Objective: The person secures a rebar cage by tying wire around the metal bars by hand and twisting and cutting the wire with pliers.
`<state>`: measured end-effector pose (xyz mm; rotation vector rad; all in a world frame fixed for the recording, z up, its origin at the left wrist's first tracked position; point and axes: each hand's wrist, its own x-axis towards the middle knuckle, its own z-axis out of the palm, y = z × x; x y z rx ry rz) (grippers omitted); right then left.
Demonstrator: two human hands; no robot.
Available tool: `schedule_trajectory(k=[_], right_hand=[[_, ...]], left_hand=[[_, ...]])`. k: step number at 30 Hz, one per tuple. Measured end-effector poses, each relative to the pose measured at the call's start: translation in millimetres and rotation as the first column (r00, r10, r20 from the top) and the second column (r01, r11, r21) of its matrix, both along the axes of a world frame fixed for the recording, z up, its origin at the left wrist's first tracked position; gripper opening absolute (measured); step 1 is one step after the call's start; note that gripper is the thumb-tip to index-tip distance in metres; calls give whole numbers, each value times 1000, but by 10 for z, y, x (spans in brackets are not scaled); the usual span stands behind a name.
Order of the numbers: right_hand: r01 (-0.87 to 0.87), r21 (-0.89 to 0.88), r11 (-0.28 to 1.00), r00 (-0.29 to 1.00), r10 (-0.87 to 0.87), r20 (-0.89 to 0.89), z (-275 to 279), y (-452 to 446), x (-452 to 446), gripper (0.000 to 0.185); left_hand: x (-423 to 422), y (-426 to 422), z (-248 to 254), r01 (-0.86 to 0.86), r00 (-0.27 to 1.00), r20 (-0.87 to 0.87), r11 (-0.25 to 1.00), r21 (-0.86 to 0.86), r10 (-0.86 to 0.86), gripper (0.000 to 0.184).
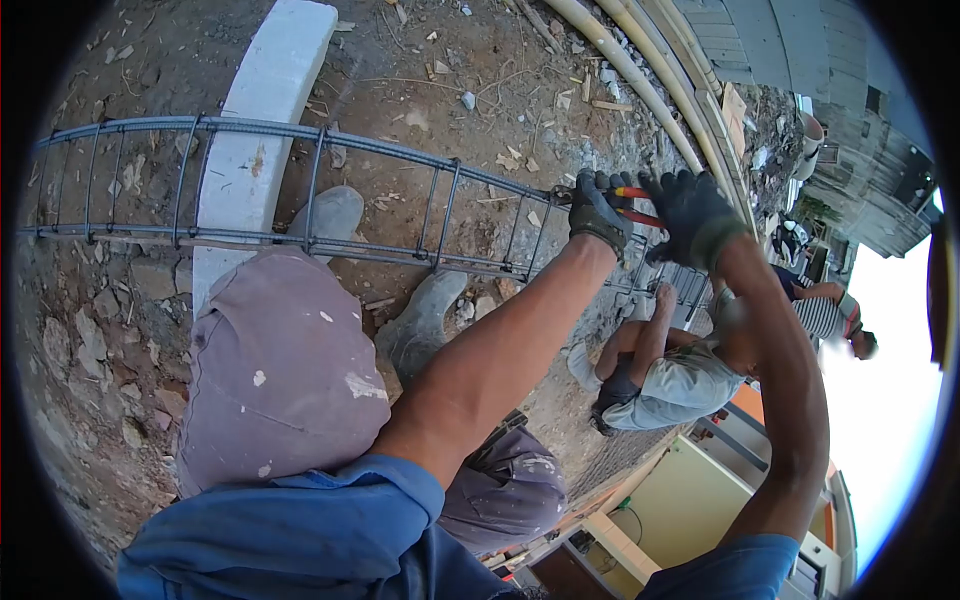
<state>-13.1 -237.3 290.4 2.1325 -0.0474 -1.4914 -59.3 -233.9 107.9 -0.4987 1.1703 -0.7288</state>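
My left hand (600, 208), in a dark glove, closes at the far end of the upper bars of a rebar cage (385, 150); what lies inside its fingers is hidden. Close on its right, my right hand (695, 215), also gloved, grips pincers (636, 192) with red and yellow handles. Their head is largely covered by my left hand, at the bars. Square stirrups join the cage's long bars, and the cage runs across the view past my knees.
A white beam (265, 80) lies under the cage. Long pale pipes (640, 80) curve along the top. A person in a light shirt (680, 390) crouches near the cage's far end; another in a striped shirt (825, 315) is beyond. Rubble covers the dirt ground.
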Motion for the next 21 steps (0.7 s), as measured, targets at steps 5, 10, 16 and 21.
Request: schedule_trajectory(k=[5,10,16,21], right_hand=[[-611,-121,782,695,604,390,-217,-290,-472,35],[-113,-2,994,966,111,235,-165,-261,-7,20],[684,-68,727,718,-686,-118,-207,-582,565,23],[691,-16,723,723,-691,22,-115,-404,344,38]], left_hand=[[-15,-28,-4,-53,998,-26,998,-24,53,35],[30,10,21,-100,995,-11,995,-28,99,34],[24,-61,80,-87,995,-46,996,10,87,40],[-78,-112,-10,218,966,123,973,82,-227,50]])
